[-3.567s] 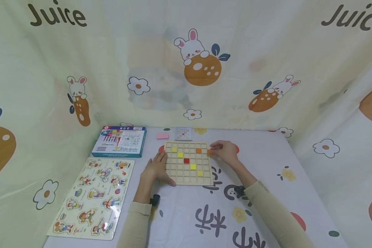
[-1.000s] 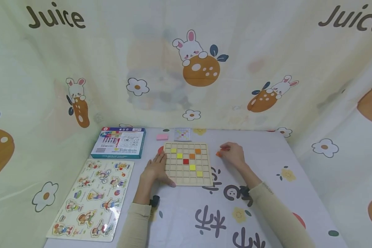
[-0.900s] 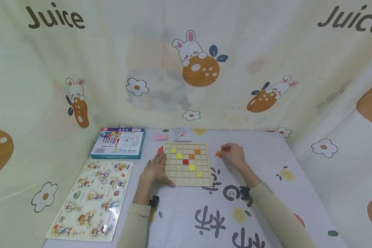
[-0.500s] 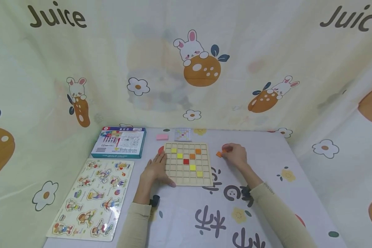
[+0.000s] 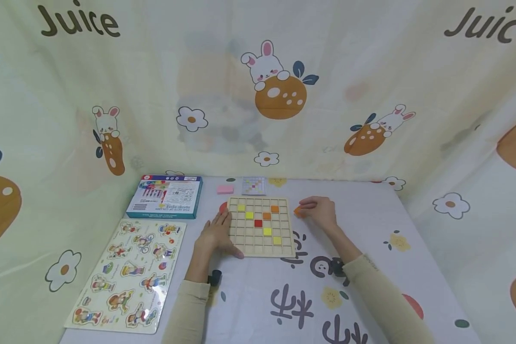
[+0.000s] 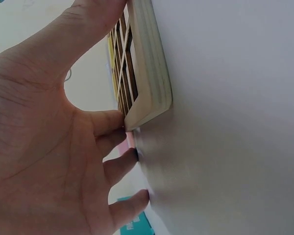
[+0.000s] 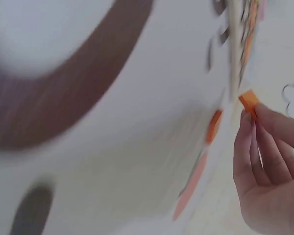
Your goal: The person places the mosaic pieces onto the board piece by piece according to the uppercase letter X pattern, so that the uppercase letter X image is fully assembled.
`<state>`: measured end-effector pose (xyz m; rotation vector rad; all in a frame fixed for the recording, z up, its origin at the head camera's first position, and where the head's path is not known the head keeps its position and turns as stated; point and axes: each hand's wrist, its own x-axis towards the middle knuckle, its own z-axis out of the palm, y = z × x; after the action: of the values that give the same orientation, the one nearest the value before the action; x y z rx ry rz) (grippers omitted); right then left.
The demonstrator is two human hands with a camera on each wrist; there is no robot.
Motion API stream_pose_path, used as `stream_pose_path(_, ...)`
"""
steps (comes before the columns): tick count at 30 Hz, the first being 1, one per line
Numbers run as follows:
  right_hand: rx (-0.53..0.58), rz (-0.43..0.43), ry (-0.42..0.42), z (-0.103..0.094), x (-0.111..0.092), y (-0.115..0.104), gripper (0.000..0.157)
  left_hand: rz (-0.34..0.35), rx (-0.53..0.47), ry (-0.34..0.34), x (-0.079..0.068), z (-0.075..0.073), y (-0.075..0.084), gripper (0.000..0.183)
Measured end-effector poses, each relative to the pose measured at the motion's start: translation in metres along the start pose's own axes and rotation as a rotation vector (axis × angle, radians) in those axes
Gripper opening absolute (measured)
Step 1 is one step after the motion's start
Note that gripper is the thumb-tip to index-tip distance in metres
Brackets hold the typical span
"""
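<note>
A wooden grid board (image 5: 245, 250) lies mid-table, with several yellow tiles, a red tile (image 5: 258, 223) and two orange tiles, one being the upper orange tile (image 5: 275, 209), in its squares. Along the board's left edge rests my left hand (image 5: 216, 236), fingers spread and fairly straight; in the left wrist view the board's corner (image 6: 154, 100) sits between thumb and index finger. My right hand (image 5: 320, 212), just off the board's right side, pinches an orange tile (image 7: 249, 103) between thumb and fingertips. Another orange tile (image 7: 214, 126) lies on the cloth below that hand.
Behind the board are a small pattern card (image 5: 254, 186) and a pink block or stack (image 5: 225, 189). To the left lie a flat teal box (image 5: 165, 197) and a picture puzzle board (image 5: 126, 274). A printed curtain (image 5: 223, 157) hangs at the back.
Since the oldest frame, a second orange tile has come onto the board beside the red one. My right hand went right to the table, and now moves back left with an orange tile. The left hand stays put.
</note>
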<state>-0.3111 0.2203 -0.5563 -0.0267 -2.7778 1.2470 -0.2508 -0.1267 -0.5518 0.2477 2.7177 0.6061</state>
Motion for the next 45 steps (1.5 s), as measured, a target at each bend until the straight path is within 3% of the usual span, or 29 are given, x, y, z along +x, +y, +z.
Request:
stream_pose_path(4, 0.058, 0.000, -0.081, 0.013, -0.003, -0.016, 0.027, 0.000, 0.002, -0.004, 0.001, 0.001, 0.000, 0.141)
stream_pose_path(13, 0.066, -0.050, -0.127, 0.040, -0.006, -0.042, 0.031, -0.004, -0.003, -0.009, 0.004, 0.003, -0.003, 0.145)
stream_pose_path(25, 0.219, -0.052, -0.271, 0.067, -0.015, -0.063, 0.032, 0.001, 0.021, -0.007, 0.004, 0.001, -0.001, 0.143)
stream_pose_path(29, 0.226, -0.093, -0.308, 0.074, -0.017, -0.067, 0.028, 0.003, 0.014, -0.007, 0.003, -0.001, 0.000, 0.143)
stream_pose_path(35, 0.231, -0.108, -0.343, 0.085, -0.021, -0.073, 0.023, -0.006, 0.022, -0.012, 0.012, 0.007, -0.009, 0.146)
stream_pose_path(45, 0.136, -0.140, -0.352, 0.102, -0.028, -0.081, 0.023, -0.007, 0.019, -0.020, 0.013, 0.007, -0.011, 0.147)
